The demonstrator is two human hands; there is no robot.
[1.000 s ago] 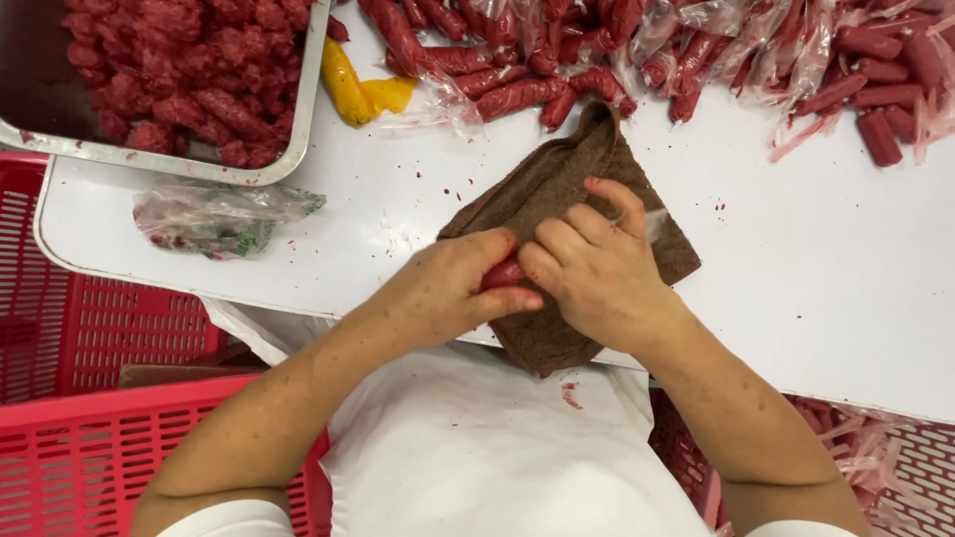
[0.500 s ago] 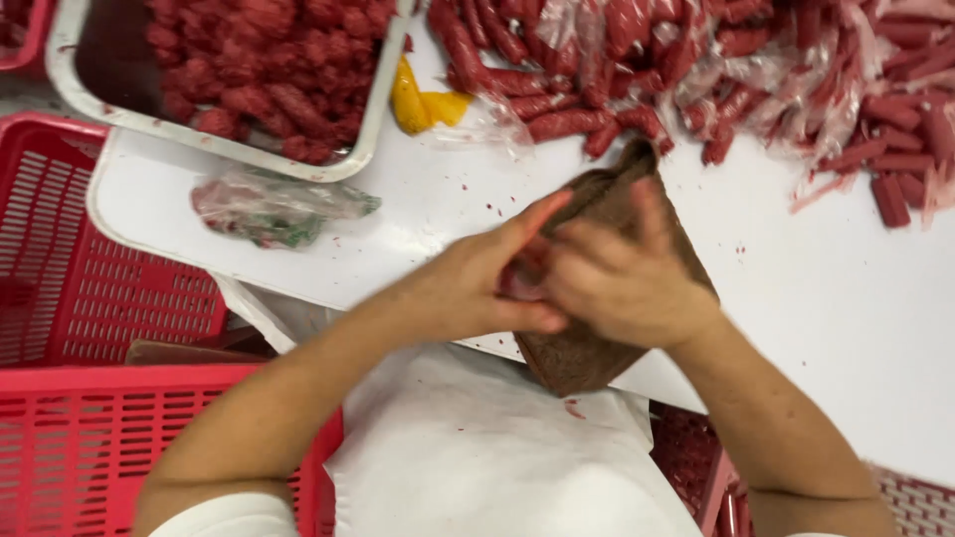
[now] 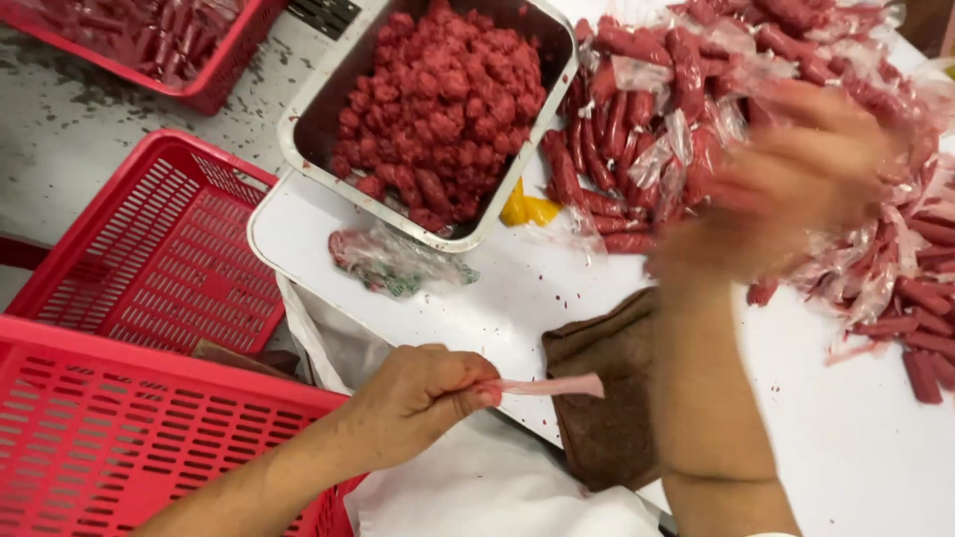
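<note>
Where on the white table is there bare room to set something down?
Bare table lies right of the brown cloth, below the sausage pile. A smaller patch sits between the metal tray and the cloth. The top right is crowded.

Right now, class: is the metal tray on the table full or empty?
Full: the metal tray is heaped with red sausage pieces nearly to its rim.

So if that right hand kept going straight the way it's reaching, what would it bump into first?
Most likely the pile of wrapped red sausages on the white table. The right hand is blurred and already over that pile, so its height above it is unclear.
</note>
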